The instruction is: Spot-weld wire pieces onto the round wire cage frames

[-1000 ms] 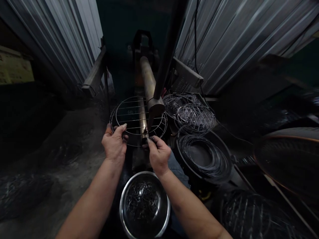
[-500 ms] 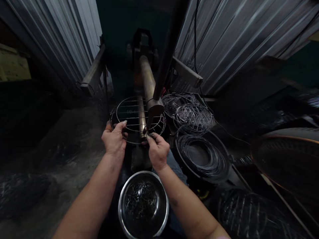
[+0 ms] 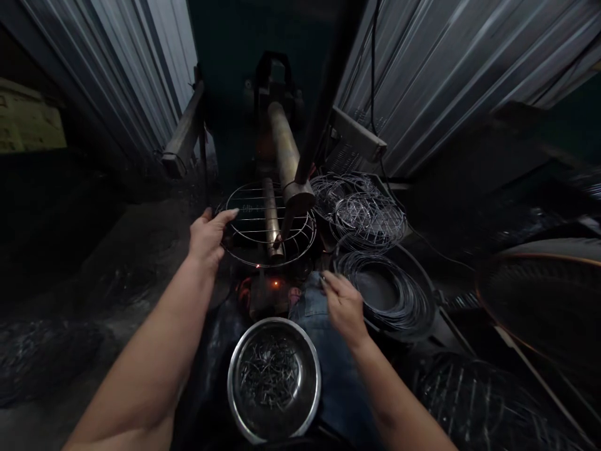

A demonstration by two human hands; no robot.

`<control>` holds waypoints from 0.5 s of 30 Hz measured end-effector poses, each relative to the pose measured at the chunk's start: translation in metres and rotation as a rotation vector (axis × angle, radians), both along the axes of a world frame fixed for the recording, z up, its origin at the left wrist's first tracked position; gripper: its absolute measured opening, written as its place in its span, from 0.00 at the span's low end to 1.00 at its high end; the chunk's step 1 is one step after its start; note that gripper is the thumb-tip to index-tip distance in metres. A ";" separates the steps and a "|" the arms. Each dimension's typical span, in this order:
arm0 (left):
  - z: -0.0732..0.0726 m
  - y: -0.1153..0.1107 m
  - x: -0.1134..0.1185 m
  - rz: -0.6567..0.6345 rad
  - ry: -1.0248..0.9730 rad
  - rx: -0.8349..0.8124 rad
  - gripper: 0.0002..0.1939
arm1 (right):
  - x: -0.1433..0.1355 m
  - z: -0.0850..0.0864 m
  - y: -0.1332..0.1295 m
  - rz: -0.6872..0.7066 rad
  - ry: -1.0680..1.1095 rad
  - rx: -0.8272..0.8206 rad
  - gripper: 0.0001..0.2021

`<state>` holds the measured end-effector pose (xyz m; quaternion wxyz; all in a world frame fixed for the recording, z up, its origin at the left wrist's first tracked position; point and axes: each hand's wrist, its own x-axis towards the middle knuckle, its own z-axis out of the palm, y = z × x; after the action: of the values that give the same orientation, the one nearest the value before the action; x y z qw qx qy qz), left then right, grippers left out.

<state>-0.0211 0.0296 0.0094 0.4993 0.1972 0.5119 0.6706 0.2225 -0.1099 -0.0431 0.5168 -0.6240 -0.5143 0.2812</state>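
Observation:
My left hand [image 3: 206, 237] is closed on the left edge of a round wire rack [image 3: 248, 218], thumb on top. The rack is held around a brass-coloured lower rod [image 3: 271, 219], below the thick upper cylinder [image 3: 286, 150] of a machine that looks like a spot welder. A small red glow shows on the rack's near rim, with an orange spark [image 3: 275, 285] below. Away from the rack, my right hand [image 3: 345, 307] is over my right leg with its fingers pinched together. What they hold, if anything, is too small to name.
A steel bowl [image 3: 233, 357] of short metal wire pieces [image 3: 267, 373] stands near my lap. To the right are a pile of wire rings and racks [image 3: 369, 216] and a wire coil [image 3: 404, 300] in a dark basin. A dark slanted bar [image 3: 323, 94] crosses above.
My right hand has left the rack's near rim and moved right and toward me. The left hand keeps its hold. A red glow and an orange spark have appeared by the near rim.

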 end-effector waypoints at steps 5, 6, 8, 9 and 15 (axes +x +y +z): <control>0.000 0.001 -0.008 -0.076 0.025 -0.080 0.24 | 0.042 -0.037 -0.024 0.073 0.142 -0.346 0.17; -0.002 -0.006 -0.005 -0.025 0.019 -0.068 0.23 | 0.041 -0.037 -0.024 0.070 0.177 -0.355 0.17; -0.007 -0.023 0.003 0.080 -0.005 -0.049 0.24 | 0.032 -0.026 -0.021 0.100 0.179 -0.308 0.14; -0.010 -0.031 0.008 0.113 -0.023 -0.043 0.25 | 0.025 -0.017 -0.018 0.135 0.154 -0.262 0.12; -0.014 -0.062 0.035 0.139 -0.062 0.051 0.25 | -0.038 0.042 0.011 0.251 0.163 0.024 0.09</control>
<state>0.0136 -0.0327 -0.0042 0.4619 0.1530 0.4915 0.7222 0.1843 -0.0985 -0.0012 0.5247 -0.5237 -0.5482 0.3872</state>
